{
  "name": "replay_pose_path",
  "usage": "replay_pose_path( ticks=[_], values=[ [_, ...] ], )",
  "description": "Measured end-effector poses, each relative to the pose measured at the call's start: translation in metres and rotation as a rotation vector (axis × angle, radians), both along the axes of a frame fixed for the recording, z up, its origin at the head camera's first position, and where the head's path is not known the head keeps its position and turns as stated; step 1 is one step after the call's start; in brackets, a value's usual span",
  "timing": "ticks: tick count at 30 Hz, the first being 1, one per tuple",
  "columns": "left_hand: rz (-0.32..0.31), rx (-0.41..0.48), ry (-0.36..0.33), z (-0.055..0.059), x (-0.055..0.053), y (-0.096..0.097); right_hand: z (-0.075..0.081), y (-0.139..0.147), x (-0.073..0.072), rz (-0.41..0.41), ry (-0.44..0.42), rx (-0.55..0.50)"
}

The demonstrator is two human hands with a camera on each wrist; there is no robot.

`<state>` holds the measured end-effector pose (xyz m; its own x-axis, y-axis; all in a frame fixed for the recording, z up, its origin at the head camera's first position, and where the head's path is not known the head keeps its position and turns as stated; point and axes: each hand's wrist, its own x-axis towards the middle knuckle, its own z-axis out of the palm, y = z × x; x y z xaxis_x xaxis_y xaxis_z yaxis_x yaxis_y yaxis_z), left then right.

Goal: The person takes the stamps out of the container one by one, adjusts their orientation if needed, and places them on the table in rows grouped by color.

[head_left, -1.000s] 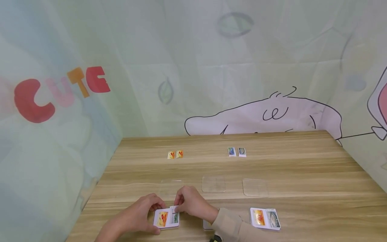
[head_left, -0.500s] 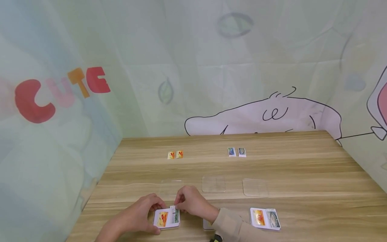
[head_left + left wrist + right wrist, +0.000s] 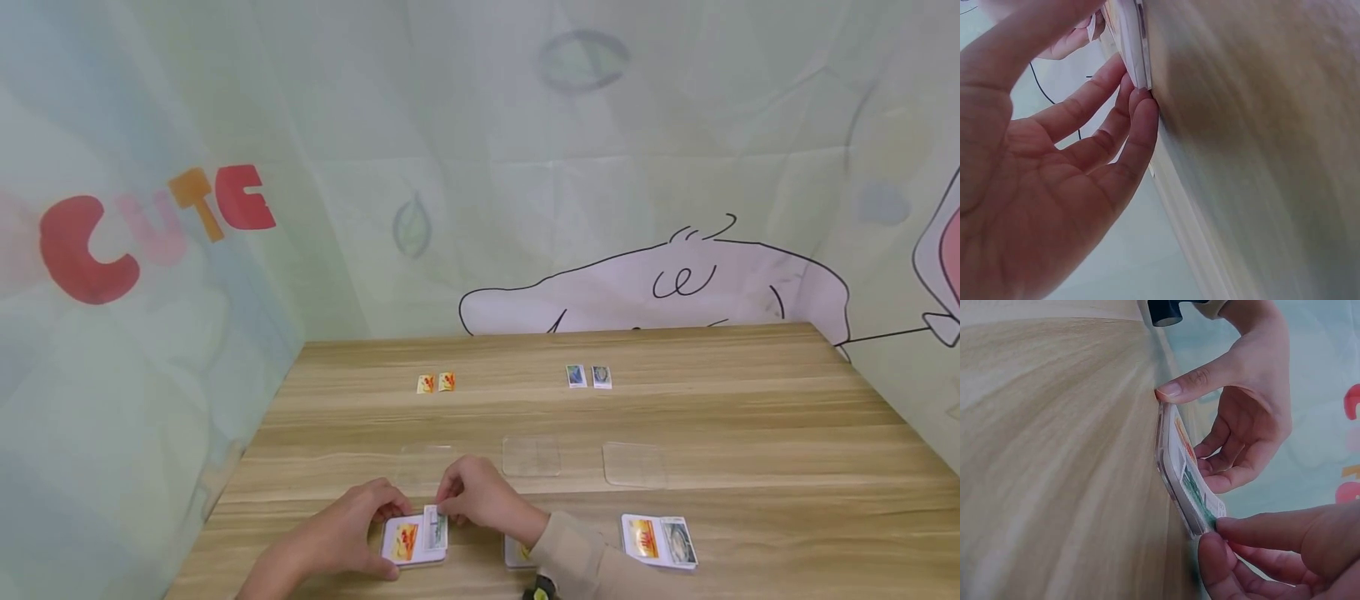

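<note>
My left hand (image 3: 345,529) holds a clear, rounded-square case (image 3: 1169,465) by its near and far edges, thumb in front. White backing fills the case. On it lie an orange stamp-like card (image 3: 405,542) at left and a green-and-white stamp-like card (image 3: 435,529) at right. My right hand (image 3: 483,498) pinches the green-and-white card by its far end, between thumb and finger. That card juts past the case's far edge. The left wrist view shows fingertips (image 3: 1141,125) against the case's edge, just above the wood.
Right of my hands lies a similar case (image 3: 656,560) with two cards. Another case (image 3: 517,554) is half hidden by my right forearm. Three clear lids (image 3: 531,457) lie behind. Farther back are two orange cards (image 3: 426,384) and two blue-grey cards (image 3: 602,377).
The green-and-white card has shifted slightly away from me, its far end now farther past the case. My right hand has moved slightly with it; my left hand stays in place.
</note>
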<state>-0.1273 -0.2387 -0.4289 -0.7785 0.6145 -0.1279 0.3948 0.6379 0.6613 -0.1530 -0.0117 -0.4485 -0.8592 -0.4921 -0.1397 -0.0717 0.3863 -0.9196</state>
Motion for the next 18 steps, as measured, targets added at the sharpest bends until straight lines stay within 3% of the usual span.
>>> replay_pose_path(
  ticks=[18],
  values=[
    [-0.003,-0.005,-0.009,0.0004,-0.0007,0.0002,0.0064,0.0041,-0.0024,0.000,-0.130,-0.130]
  ],
)
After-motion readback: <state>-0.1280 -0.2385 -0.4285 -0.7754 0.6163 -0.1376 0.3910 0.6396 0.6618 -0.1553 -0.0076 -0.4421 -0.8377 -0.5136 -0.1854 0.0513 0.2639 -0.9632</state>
